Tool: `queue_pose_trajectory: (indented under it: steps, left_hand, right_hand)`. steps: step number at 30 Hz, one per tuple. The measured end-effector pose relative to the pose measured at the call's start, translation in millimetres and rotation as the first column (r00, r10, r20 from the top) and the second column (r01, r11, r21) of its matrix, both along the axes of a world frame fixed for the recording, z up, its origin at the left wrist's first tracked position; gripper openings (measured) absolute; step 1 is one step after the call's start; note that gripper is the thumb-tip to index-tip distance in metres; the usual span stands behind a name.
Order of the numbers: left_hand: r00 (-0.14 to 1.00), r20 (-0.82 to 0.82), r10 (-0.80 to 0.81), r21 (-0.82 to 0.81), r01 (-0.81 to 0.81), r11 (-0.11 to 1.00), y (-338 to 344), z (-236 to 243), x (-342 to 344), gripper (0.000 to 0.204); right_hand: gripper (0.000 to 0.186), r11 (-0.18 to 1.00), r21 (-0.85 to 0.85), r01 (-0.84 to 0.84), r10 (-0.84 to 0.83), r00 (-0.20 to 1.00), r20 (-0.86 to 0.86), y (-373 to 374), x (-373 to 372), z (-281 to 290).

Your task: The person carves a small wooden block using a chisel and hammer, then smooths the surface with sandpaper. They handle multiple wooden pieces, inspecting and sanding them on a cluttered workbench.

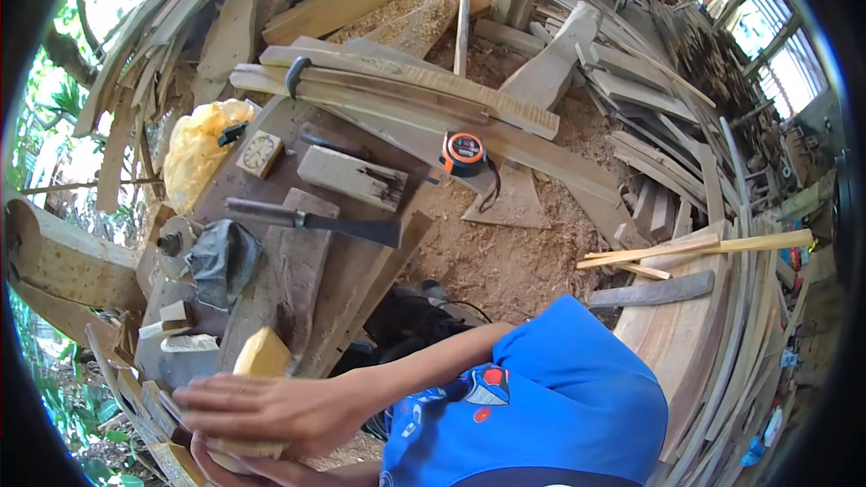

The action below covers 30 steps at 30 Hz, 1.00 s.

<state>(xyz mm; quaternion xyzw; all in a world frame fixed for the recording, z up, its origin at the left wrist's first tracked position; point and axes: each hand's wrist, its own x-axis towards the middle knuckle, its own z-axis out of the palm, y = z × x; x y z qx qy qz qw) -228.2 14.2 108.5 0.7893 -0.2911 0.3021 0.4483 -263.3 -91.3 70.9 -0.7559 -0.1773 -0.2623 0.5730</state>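
At the lower left, a pale wooden block [262, 354] is held between my two hands. My right hand [271, 410] lies across its top with the fingers together and wrapped over it. Below, my left hand [244, 471] grips the block from underneath, partly cut off by the lower edge. Beyond the hands, a broad blade with a wooden handle [262, 210] rests on the bench [271, 113]. A wooden piece with a jagged dark end [347, 176] and a long dark tool [329, 142] lie farther up. A square piece with a round dial [260, 153] sits beside them.
An orange and black tape measure [465, 151] sits on a plank. A curved dark metal hook [296, 77] stands on the boards. Left are a yellow plastic bag [200, 149] and a crumpled grey sheet [224, 261]. Stacked planks [677, 325] line the right; wood shavings [487, 252] cover the ground.
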Motion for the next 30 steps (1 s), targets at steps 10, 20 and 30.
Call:
queue_pose_trajectory:
  steps: [10, 20, 30]
  left_hand:
    - [0.917, -0.208, -0.339, -0.385, 0.242, 0.891, 30, -24, 14, 0.030]
    - [0.973, -0.228, -0.036, -0.403, -0.060, 0.913, 12, -14, 16, 0.036]
    - [0.950, -0.302, 0.078, -0.377, -0.194, 0.906, 25, -10, 9, 0.035]
  right_hand:
    - [0.078, 0.979, 0.023, -0.203, 0.205, 0.975, -0.084, -4, 3, -7]
    - [0.060, 0.984, 0.073, -0.163, 0.168, 0.984, -0.065, 3, 10, -17]
    - [0.046, 0.981, 0.144, -0.133, 0.139, 0.990, -0.034, 18, 13, -14]
